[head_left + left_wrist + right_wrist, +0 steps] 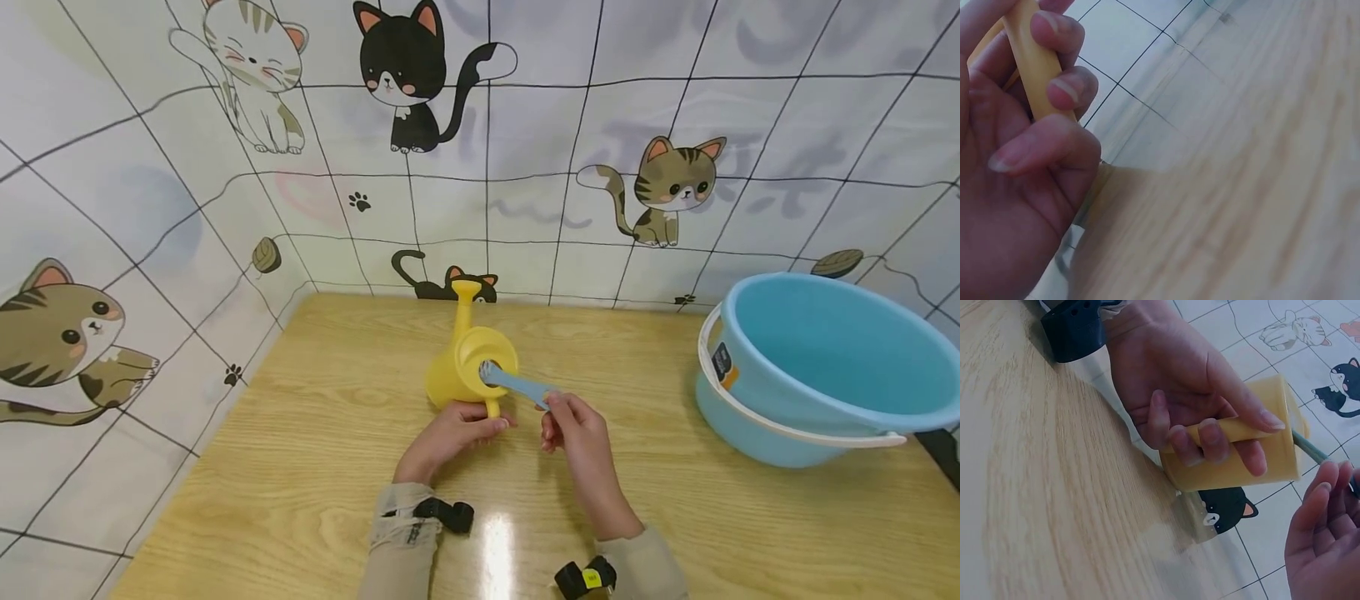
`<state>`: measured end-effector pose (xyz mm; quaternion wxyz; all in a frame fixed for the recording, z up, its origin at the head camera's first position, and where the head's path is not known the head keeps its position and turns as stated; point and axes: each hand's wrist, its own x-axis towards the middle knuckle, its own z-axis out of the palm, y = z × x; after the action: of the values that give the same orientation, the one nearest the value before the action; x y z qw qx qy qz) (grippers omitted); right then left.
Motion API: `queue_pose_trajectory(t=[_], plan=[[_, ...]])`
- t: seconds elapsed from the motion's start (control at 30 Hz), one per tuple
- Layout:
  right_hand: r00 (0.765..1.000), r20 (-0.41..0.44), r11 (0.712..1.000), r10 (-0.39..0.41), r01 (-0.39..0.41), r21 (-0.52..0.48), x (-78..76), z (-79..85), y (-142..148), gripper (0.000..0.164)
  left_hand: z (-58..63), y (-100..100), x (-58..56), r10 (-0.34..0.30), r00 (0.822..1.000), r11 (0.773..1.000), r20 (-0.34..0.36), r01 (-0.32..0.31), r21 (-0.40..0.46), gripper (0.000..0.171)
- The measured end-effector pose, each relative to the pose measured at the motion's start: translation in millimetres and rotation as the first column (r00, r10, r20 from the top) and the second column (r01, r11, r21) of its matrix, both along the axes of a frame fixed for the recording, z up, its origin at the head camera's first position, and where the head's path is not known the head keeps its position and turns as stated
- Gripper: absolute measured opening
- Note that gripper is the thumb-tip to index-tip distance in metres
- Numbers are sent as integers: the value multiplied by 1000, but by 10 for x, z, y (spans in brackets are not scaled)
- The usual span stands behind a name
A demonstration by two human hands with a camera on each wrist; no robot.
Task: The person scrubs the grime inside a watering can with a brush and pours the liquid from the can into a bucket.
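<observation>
A yellow watering can (442, 379) is tipped so that its round mouth faces me, spout pointing to the back wall. My left hand (452, 435) holds its handle (1036, 69), fingers curled round it in both wrist views. In my right hand (581, 442), thumb and fingers pinch the end of a light blue brush (525, 387). The brush slants leftward, its pale bristled head at the can's mouth. From the right wrist, the brush's handle (1310, 449) runs past the can's rim, and part of it is hidden inside.
A large light blue bucket (795, 433) with a white carrying handle stands on the right of the wooden table (315, 500). Behind and to the left rises a white sheet (540, 192) printed with a grid and cartoon cats. Black straps sit on both wrists.
</observation>
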<state>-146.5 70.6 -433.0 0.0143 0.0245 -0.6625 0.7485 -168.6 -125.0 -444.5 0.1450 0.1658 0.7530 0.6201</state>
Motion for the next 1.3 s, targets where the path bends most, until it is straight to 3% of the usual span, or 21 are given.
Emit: queue_pose_trajectory(t=[0.13,0.3,0.47,0.57,0.73,0.93,1.1,1.3], plan=[[998,-45,997,39,-36,64,12,1,-32,37,7,22,-1,-24,999,1000,-23,24,-9,26],[998,-16,995,55,-54,87,17,-2,-48,43,-24,57,-17,-53,997,999,-56,53,6,25],[999,15,997,52,-52,51,5,-2,2,40,-202,51,-91,-28,998,1000,-64,29,5,25],[999,24,999,28,-28,27,4,9,65,37,-290,45,-123,-19,998,1000,-55,19,10,27],[999,-22,999,-37,38,35,5,35,153,37,-319,39,-113,-24,1000,998,-16,25,51,37],[997,-33,990,-73,77,121,9,60,184,36,-325,30,-80,-20,1000,998,6,19,65,36],[994,-63,973,-90,101,207,51,186,192,29,-307,33,-65,-39,999,995,-17,40,91,34],[987,-153,954,-52,94,285,-14,48,147,28,-327,21,-118,-17,999,998,-39,19,55,31]])
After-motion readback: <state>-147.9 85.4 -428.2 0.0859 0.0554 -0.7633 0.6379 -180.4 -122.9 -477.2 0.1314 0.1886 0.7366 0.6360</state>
